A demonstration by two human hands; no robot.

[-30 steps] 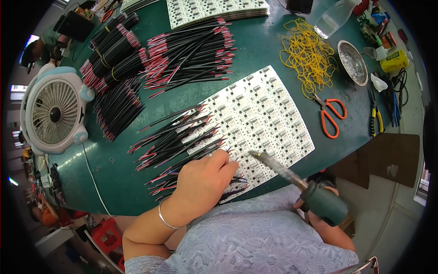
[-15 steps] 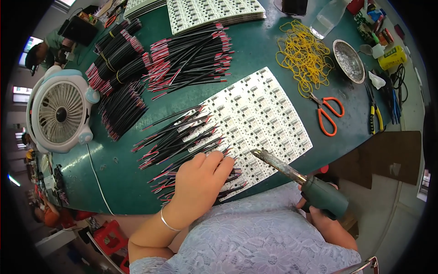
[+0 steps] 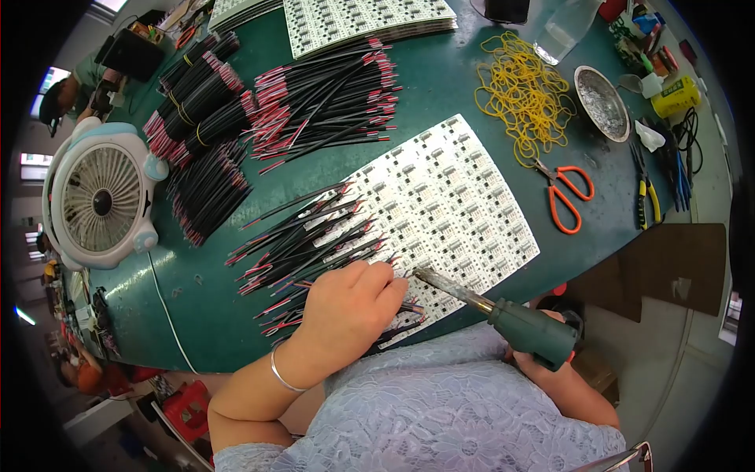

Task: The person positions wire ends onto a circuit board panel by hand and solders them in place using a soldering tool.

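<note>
A white printed circuit board sheet (image 3: 464, 189) lies on the green table, covered with rows of small components. Black wires (image 3: 295, 236) with red and white ends fan out over its left edge. My left hand (image 3: 350, 311) is closed over the board's lower left part, its fingers curled down on a black wire; the fingertips are mostly hidden. In my right hand (image 3: 541, 373) is a soldering iron (image 3: 531, 332) with a green body and a metal barrel. Its tip is close to my left fingertips, just above the board; whether it touches I cannot tell.
Wire bundles (image 3: 189, 110) and a loose wire pile (image 3: 326, 102) lie far left, beside a fan (image 3: 102, 200). Stacked boards (image 3: 370, 23) are at the back. Yellow rubber bands (image 3: 523, 94), orange-handled scissors (image 3: 570, 197), a metal bowl (image 3: 602, 104) and pliers (image 3: 646, 189) lie right.
The soldering iron has moved left and slightly down, bringing its tip closer to my left fingers. My left hand stays over the board edge, with only a slight shift.
</note>
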